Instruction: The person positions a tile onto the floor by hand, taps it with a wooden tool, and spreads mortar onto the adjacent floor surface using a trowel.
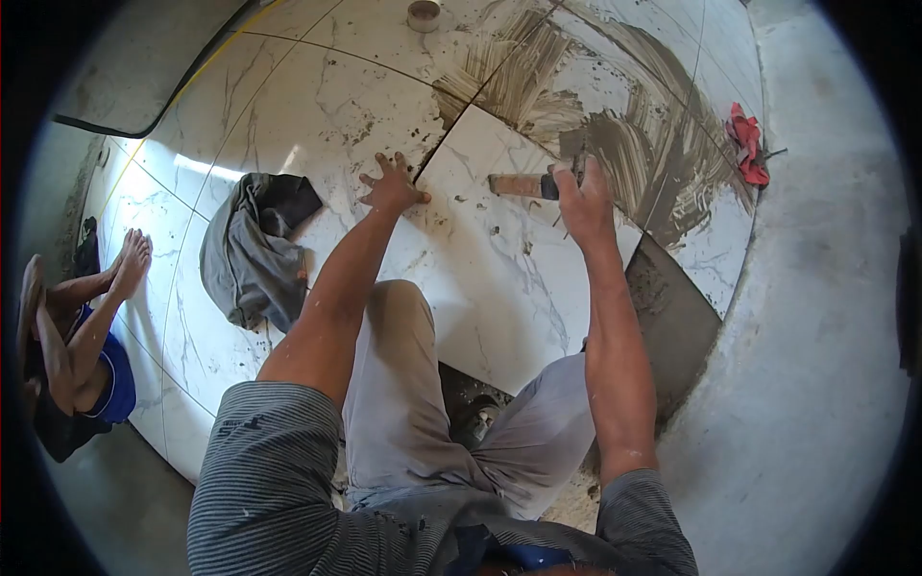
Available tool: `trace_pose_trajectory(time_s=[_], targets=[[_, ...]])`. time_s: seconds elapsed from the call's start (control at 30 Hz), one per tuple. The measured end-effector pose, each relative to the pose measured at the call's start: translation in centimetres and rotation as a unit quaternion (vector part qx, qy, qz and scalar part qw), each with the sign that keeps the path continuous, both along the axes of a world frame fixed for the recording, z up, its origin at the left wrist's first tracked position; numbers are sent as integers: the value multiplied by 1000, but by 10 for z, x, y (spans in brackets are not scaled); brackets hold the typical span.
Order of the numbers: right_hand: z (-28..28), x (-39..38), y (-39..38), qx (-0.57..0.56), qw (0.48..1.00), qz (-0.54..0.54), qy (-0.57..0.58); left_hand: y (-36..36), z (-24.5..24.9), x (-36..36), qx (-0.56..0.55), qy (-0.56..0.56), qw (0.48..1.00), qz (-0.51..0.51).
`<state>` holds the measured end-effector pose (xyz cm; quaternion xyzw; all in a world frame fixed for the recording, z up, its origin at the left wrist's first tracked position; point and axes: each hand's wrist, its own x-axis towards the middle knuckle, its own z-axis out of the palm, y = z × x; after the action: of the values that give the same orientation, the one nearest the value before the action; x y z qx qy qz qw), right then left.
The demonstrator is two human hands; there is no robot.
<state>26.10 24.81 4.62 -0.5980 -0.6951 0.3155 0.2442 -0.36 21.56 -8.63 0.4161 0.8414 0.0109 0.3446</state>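
Note:
My left hand (392, 184) rests with its fingers spread at the upper left edge of a loose marbled tile (509, 259). That tile sits at an angle to the tiles around it. In my right hand (582, 192) is a putty knife (523, 185), its flat blade pointing left above the tile and my fingers wrapped round its dark handle. Grey-brown mortar (624, 158) is smeared in streaks over the tiles beyond and to the right of my right hand.
A grey cloth (252, 259) lies left of my left arm. A roll of tape (423, 14) is at the top, a red rag (746, 144) by the right wall. Another person (86, 346) sits at the far left. Bare grey floor (672, 317) shows right of the tile.

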Motion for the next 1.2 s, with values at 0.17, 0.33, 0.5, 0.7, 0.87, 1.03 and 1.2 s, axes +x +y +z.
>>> trace_pose_trajectory(time_s=[0.17,0.33,0.5,0.7,0.87,1.03,1.2], targets=[[16,-13,-9,-77,972,60,214,1,-6,1,-12,10,1000,-1],[10,-18,14,-178,895,83,402,-4,0,1,-5,5,1000,-3],[30,-37,17,-61,832,-63,547,0,-7,-1,5,9,1000,0],[2,-60,29,-17,896,-72,437,-3,-4,1,0,0,1000,-7],[-10,-68,29,-48,894,-81,439,-1,-13,-1,0,8,1000,-2],[3,-79,38,-10,886,-65,459,-2,-11,3,-11,0,1000,-7],[-10,-92,40,31,922,-51,383,7,-12,1,15,9,1000,2]])
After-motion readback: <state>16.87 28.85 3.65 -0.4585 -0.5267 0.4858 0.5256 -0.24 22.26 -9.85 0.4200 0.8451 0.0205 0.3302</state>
